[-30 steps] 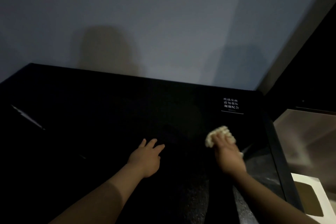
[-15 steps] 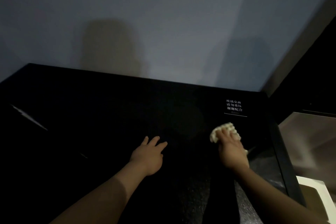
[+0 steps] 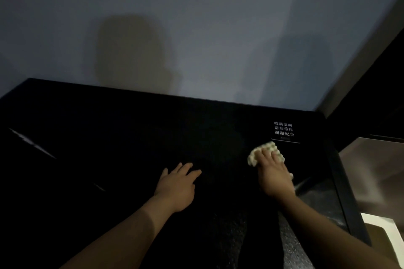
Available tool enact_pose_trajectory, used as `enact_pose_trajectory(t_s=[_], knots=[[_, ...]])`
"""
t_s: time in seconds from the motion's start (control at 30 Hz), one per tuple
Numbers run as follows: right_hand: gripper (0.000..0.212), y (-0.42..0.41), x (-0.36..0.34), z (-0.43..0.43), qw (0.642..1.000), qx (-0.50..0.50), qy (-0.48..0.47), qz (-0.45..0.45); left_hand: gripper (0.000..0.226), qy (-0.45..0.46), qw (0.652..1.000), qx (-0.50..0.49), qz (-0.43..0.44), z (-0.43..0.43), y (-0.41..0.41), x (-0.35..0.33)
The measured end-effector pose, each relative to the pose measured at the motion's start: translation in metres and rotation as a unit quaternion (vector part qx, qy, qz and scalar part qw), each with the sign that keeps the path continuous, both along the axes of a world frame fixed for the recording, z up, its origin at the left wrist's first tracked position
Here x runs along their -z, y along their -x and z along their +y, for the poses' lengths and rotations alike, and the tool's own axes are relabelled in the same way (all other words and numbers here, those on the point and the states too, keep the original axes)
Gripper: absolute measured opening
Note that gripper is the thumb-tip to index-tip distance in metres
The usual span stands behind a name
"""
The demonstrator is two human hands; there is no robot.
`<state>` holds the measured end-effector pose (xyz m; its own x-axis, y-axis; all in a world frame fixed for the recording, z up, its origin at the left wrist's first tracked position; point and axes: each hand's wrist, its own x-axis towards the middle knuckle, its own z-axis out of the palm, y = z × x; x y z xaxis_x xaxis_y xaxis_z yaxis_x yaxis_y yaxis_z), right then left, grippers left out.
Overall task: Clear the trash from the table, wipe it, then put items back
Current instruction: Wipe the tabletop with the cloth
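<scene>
The right hand (image 3: 274, 174) is pressing a pale waffle-weave cloth (image 3: 253, 156) flat on the black glass surface (image 3: 131, 137) near its right rear corner, fingers (image 3: 265, 156) extended over it, not curled. The left hand (image 3: 177, 188) is resting flat to its left, fingers spread, holding nothing. Risk: both palms are loading glass that the printed notice (image 3: 283, 130) is marking against heavy pressure; the ungripped cloth is liable to slip free.

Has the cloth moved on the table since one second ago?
Yes. The cloth under the right hand slid away from the person, toward the white printed label.
</scene>
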<state>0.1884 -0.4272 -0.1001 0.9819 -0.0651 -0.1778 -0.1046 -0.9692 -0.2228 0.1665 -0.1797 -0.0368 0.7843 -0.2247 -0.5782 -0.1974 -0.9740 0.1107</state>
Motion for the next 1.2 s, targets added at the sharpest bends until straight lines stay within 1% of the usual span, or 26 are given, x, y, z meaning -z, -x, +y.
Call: enact_pose_trajectory(t_s=[0.03,0.07,0.13,0.2,0.23,0.27,0.3,0.33,0.4,0.47,0.5,0.53,0.57,0.63,0.67,0.7,0.73,0.77,0.87,0.9,0.93,0.97,1.03,1.1,1.17,1.2], knots=[[0.046,0.001,-0.001,0.010,0.999,0.029,0.005,-0.015,0.051,0.004,1.000,-0.001,-0.001,0.000,-0.001,0.000],[0.047,0.005,0.000,0.022,0.999,0.025,-0.003,-0.031,0.051,0.009,1.000,-0.003,-0.003,-0.001,-0.003,0.000],[0.059,0.020,-0.002,0.048,0.994,-0.093,-0.049,-0.041,0.051,0.013,1.000,-0.006,-0.004,-0.003,-0.008,0.001],[0.079,0.034,-0.007,0.060,0.974,-0.213,-0.075,0.001,0.051,0.023,1.000,-0.012,-0.003,-0.004,-0.012,0.002],[0.081,0.034,-0.012,0.058,0.967,-0.244,-0.069,0.000,0.051,0.027,1.000,-0.012,-0.003,-0.003,-0.013,0.002],[0.073,0.028,-0.015,0.051,0.965,-0.255,-0.049,-0.042,0.051,0.029,1.000,-0.011,-0.002,-0.003,-0.014,0.003],[0.059,0.021,-0.015,0.041,0.970,-0.227,-0.029,-0.078,0.051,0.033,0.999,-0.009,0.002,-0.002,-0.014,0.004],[0.050,0.013,-0.013,0.030,0.982,-0.171,-0.019,-0.072,0.051,0.038,0.999,-0.009,0.005,-0.001,-0.014,0.004],[0.046,-0.003,-0.012,0.009,0.999,-0.043,-0.011,-0.024,0.051,0.046,0.999,-0.012,0.007,0.000,-0.013,0.005],[0.046,-0.012,-0.010,0.003,0.998,0.060,-0.006,-0.016,0.051,0.053,0.998,-0.013,0.005,0.001,-0.013,0.006],[0.046,-0.012,-0.007,0.010,0.997,0.081,-0.003,-0.012,0.050,0.058,0.998,-0.015,0.003,0.001,-0.013,0.007],[0.049,-0.011,-0.007,0.020,0.997,0.069,-0.009,-0.017,0.050,0.062,0.998,-0.017,0.002,0.000,-0.013,0.007],[0.055,-0.007,-0.004,0.032,0.999,0.021,-0.021,-0.024,0.050,0.064,0.998,-0.017,0.000,0.000,-0.015,0.007],[0.067,0.007,0.001,0.049,0.988,-0.147,-0.044,-0.017,0.050,0.063,0.998,-0.014,0.003,0.000,-0.018,0.004],[0.066,0.011,0.000,0.049,0.975,-0.221,-0.027,-0.027,0.049,0.061,0.998,-0.011,0.005,0.000,-0.019,0.003],[0.060,0.008,-0.003,0.040,0.966,-0.254,-0.009,-0.047,0.049,0.060,0.998,-0.008,0.006,0.000,-0.021,0.003],[0.054,0.003,-0.009,0.028,0.967,-0.251,0.004,-0.045,0.049,0.061,0.998,-0.006,0.005,0.000,-0.021,0.003],[0.050,-0.004,-0.012,0.015,0.977,-0.212,0.006,-0.027,0.049,0.061,0.998,-0.006,0.003,0.000,-0.021,0.002],[0.045,-0.019,-0.012,-0.009,1.000,0.005,-0.012,-0.018,0.049,0.059,0.998,-0.008,-0.009,-0.001,-0.017,0.005],[0.044,-0.020,-0.011,-0.004,0.998,0.055,-0.009,-0.027,0.050,0.057,0.998,-0.005,-0.012,-0.001,-0.017,0.006],[0.042,-0.020,-0.009,0.007,0.997,0.060,0.003,-0.041,0.050,0.053,0.999,-0.001,-0.013,-0.002,-0.017,0.005],[0.039,-0.017,-0.003,0.019,0.998,0.033,-0.001,-0.052,0.049,0.048,0.999,0.004,-0.011,-0.002,-0.019,0.004],[0.042,-0.004,0.004,0.042,0.991,-0.114,-0.039,-0.054,0.049,0.033,0.999,0.018,-0.005,-0.001,-0.026,0.000],[0.063,0.001,0.003,0.047,0.967,-0.250,-0.039,-0.026,0.050,0.009,0.999,0.033,-0.020,0.000,-0.036,-0.004],[0.070,-0.011,-0.002,0.029,0.965,-0.258,-0.042,0.011,0.056,-0.020,0.998,0.037,-0.039,0.000,-0.048,-0.007],[0.065,-0.019,-0.002,0.018,0.975,-0.219,-0.037,0.005,0.061,-0.031,0.998,0.034,-0.039,-0.001,-0.053,-0.008]])
